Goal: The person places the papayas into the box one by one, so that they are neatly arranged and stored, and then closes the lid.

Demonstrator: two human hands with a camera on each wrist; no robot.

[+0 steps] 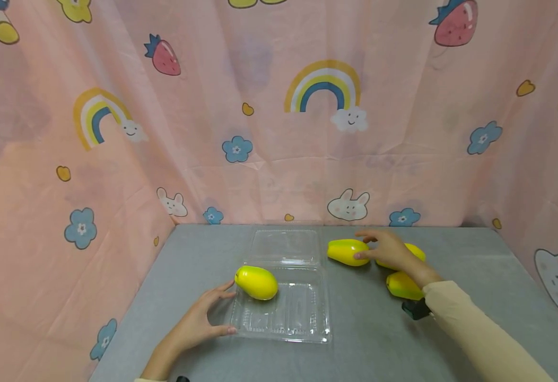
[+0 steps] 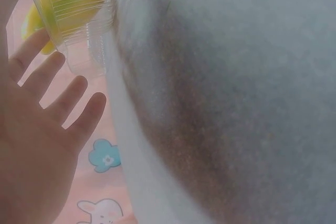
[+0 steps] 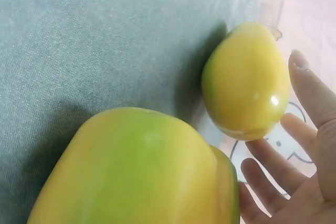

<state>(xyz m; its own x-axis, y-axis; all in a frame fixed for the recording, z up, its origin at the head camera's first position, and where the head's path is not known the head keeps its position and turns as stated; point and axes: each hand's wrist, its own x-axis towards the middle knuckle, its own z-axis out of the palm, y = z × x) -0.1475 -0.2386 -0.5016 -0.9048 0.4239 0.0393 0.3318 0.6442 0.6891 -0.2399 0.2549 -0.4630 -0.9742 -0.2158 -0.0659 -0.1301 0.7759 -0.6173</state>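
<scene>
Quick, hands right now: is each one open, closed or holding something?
Left hand: open beside the clear plastic container, holding nothing.
Right hand: open at one end of a yellow fruit, not gripping it.

I log, on my feed: container, clear glossy ribbed plastic; fruits right of it, smooth, glossy; tabletop beneath it, matt; backdrop behind it, creased cloth.

L fruit & 3 R fruits yel., grn-tinged. Box clear. Tbl grey. Far cloth pink w/ rainbow, strawb., blue-flwr, white-bunny print. R sleeve cream.
</scene>
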